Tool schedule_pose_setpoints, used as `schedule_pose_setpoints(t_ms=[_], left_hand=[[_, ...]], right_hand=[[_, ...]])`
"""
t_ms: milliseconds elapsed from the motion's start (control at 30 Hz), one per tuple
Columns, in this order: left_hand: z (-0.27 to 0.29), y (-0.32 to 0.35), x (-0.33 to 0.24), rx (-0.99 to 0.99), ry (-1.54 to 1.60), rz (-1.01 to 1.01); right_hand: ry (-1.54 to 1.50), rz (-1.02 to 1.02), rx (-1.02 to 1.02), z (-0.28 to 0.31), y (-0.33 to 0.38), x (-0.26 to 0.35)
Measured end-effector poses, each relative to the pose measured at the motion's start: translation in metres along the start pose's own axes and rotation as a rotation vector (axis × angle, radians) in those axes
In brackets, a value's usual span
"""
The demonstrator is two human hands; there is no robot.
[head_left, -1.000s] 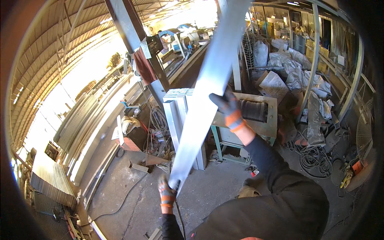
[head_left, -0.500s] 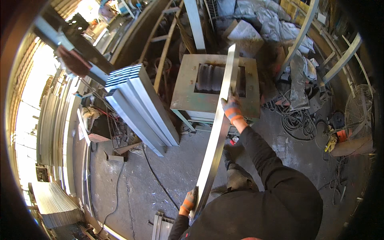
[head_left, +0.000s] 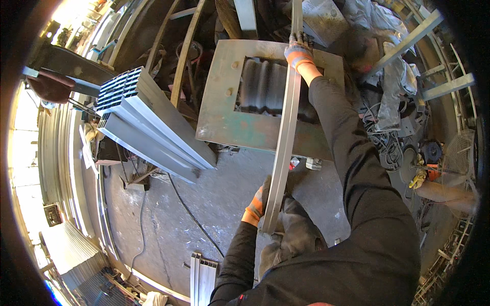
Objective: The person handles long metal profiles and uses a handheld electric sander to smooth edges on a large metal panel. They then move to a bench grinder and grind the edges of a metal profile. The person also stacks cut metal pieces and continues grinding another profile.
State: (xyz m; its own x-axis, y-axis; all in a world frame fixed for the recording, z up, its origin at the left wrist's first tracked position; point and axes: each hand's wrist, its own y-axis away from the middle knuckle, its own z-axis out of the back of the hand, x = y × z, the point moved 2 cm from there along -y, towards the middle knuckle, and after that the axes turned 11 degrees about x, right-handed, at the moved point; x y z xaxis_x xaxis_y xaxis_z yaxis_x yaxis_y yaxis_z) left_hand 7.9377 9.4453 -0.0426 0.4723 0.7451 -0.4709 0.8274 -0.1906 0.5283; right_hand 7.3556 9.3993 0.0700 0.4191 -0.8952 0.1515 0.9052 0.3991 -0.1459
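A long silvery metal profile [head_left: 287, 132] lies lengthwise in front of me, over the opening of a worn green-grey machine table [head_left: 219, 122]. Inside that opening sits a dark ridged roller [head_left: 263, 86]. My right hand [head_left: 300, 53], in an orange and grey glove, rests over the far part of the profile, fingers pointing forward along it. Near the profile's close end, my left hand [head_left: 259, 202], gloved alike, grips its left side; some fingers are hidden behind the metal. The near end hangs above my legs.
Left of the machine leans a stack of similar hollow profiles [head_left: 153, 117]. More profiles [head_left: 203, 278] stand at the lower edge. A black cable [head_left: 190, 211] crosses the floor. Tangled cables [head_left: 385, 148] and a fan [head_left: 458, 158] are at right, corrugated sheets [head_left: 71, 247] at lower left.
The profile has moved forward and come down across the machine's opening. Both hands have moved forward with it, and the view has shifted closer to the machine.
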Motion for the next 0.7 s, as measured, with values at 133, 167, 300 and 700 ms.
schedule_pose_setpoints(t_ms=[133, 167, 300, 700], left_hand=[[0.013, 0.055, 0.04, -0.024, 0.08, 0.073], [0.021, 0.074, 0.055, -0.002, -0.05, 0.008], [0.048, 0.158, 0.125, 0.265, 0.091, 0.133], [0.079, 0.417, 0.334, -0.043, 0.108, 0.269]], right_hand=[[0.03, -0.048, 0.028, 0.005, 0.074, -0.002], [-0.125, -0.028, -0.009, 0.008, 0.1, 0.002], [-0.198, -0.043, 0.008, 0.02, 0.209, 0.028], [-0.293, 0.114, 0.06, 0.073, 0.538, 0.092]])
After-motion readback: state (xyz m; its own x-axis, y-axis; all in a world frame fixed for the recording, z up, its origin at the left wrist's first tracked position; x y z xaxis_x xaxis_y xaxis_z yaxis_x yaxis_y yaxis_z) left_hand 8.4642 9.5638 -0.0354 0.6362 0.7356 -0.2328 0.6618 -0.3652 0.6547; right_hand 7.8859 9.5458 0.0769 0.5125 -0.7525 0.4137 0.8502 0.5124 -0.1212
